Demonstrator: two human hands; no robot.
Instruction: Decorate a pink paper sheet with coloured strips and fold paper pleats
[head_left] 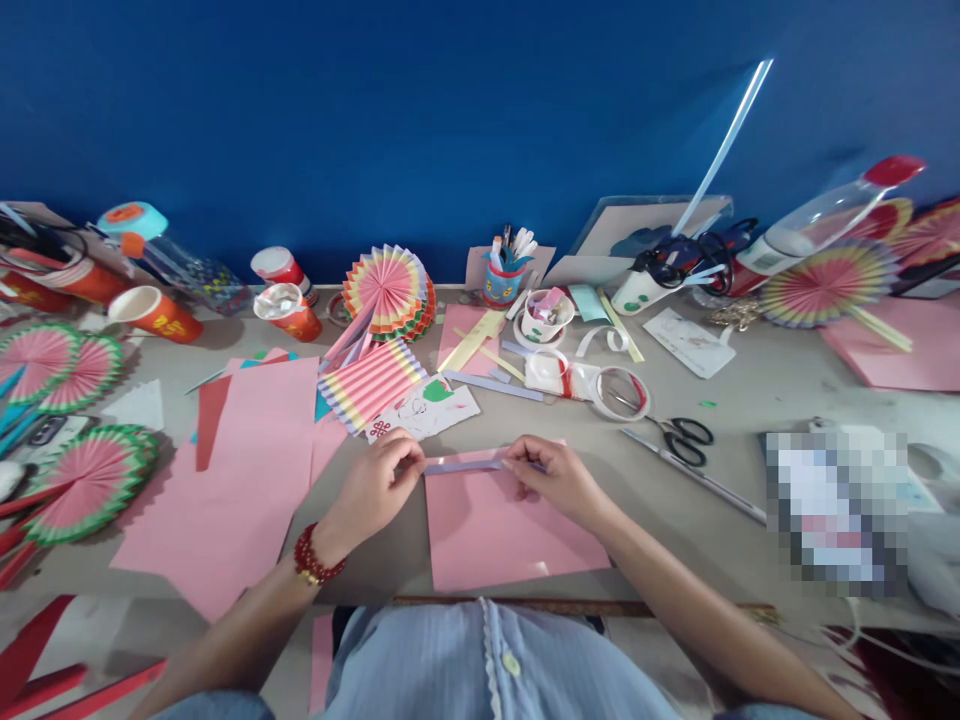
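Note:
A sheet of pink paper (510, 530) lies flat on the table right in front of me. Along its far edge runs a narrow lavender paper strip (463, 467). My left hand (386, 475), with a red bead bracelet (315, 555) at the wrist, pinches the strip's left end. Towards its right end, my right hand (551, 475) is closed on the same strip, thumb and fingers together. The tips of the right fingers hide part of the strip and of the sheet beneath.
Black-handled scissors (688, 440), a tape roll (621, 392) and a grey cutter-like tool (694, 475) lie to the right. More pink sheets (240, 490) spread on the left. Pleated paper fans (386, 290), paper cups (154, 315) and a pen holder (502, 280) stand towards the blue wall.

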